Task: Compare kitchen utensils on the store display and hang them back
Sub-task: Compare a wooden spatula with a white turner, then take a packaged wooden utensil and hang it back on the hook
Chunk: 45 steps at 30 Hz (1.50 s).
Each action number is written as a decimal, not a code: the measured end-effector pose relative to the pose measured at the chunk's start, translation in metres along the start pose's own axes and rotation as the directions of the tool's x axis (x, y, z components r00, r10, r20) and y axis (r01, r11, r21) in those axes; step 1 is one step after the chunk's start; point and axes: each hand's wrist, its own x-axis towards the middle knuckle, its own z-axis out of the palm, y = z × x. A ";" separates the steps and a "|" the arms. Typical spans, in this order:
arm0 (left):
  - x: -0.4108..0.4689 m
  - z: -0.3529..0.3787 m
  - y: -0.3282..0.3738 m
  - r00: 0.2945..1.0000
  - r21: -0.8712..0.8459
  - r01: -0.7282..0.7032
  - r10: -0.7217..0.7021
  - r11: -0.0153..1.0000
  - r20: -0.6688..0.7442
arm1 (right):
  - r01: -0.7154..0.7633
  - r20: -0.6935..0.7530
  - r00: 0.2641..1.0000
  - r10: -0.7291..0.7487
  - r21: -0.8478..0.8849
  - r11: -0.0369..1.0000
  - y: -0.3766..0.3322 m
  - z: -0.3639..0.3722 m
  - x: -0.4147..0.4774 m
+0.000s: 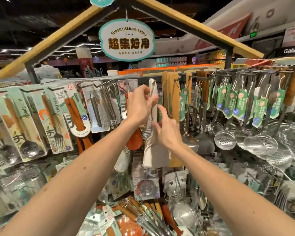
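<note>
Over at the left edge of the frame, carded spoons (24,133) and a carded fork (56,126) hang in overlapping packs, then a wooden-handled utensil pack (75,114) and a bunch of steel tools (106,106) on a peg. Just right of these, at the centre, the left hand (140,104) is raised with its fingers curled and pinching the upper handle of a pale spatula (157,154), whose top end sits at a metal hook (152,83) on the display rail; whether it is threaded on the hook is too blurred to tell. The spatula hangs upright, its flat blade below both hands and in front of the lower packs. The right hand (167,132) is lower on the handle, its fingers spread and nearly straight, thumb and forefinger tips touching the handle's right side. Directly behind the spatula and right hand, tan wooden boards (170,92) crowd the same rail and are partly covered. Further right hang a steel ladle (189,142), a slotted skimmer (224,139) and rows of green tags (242,101). Above centre hangs an oval sign (127,40). At the bottom, loose utensils (143,217) lie in a heap, cut off by the frame and blurred.
</note>
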 end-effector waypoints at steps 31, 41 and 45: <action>-0.421 -0.106 -0.236 0.480 0.043 0.857 -0.825 0.514 0.299 | -0.497 0.714 0.612 0.340 0.013 0.868 0.052 0.147 -0.341; -0.420 -0.085 -0.366 0.121 -0.086 0.991 -0.959 0.102 0.257 | -0.377 0.593 0.582 0.557 -0.410 0.830 0.052 0.269 -0.307; -0.416 -0.070 -0.395 0.133 -0.082 0.990 -0.937 0.112 0.324 | -0.323 0.544 0.505 0.670 -0.601 0.731 0.066 0.297 -0.301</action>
